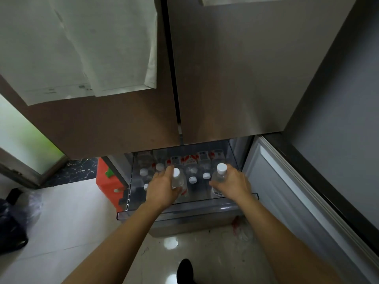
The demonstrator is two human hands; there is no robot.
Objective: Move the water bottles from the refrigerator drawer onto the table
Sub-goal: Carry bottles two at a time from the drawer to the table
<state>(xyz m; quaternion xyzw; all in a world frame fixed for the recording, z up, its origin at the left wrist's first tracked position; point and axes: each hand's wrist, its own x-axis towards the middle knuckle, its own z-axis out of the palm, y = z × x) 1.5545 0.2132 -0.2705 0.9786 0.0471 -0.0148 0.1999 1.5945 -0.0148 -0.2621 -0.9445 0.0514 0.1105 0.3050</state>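
1. Gripping a white-capped bottle [178, 180] in the left hand [164, 187], fingers curling round its body, holding it tilted above the drawer's middle.
2. Clasping a second bottle [220, 175] in the right hand [233, 185], fingers wrapping its body, cap pointing up, at the drawer's right end.
3. Hiding both bottles' lower parts behind the hands; fingertips hard to make out.
4. Lying further back in the drawer, beneath the closed upper doors [225, 78]: other bottles [192, 173], labels blurred, back row partly cut off.
5. Hemming the reach: drawer rim [184, 212] in front, orange crate [108, 181] just left, open lower door [287, 191] to the right; tiled floor [82, 232] lying open nearer the person.
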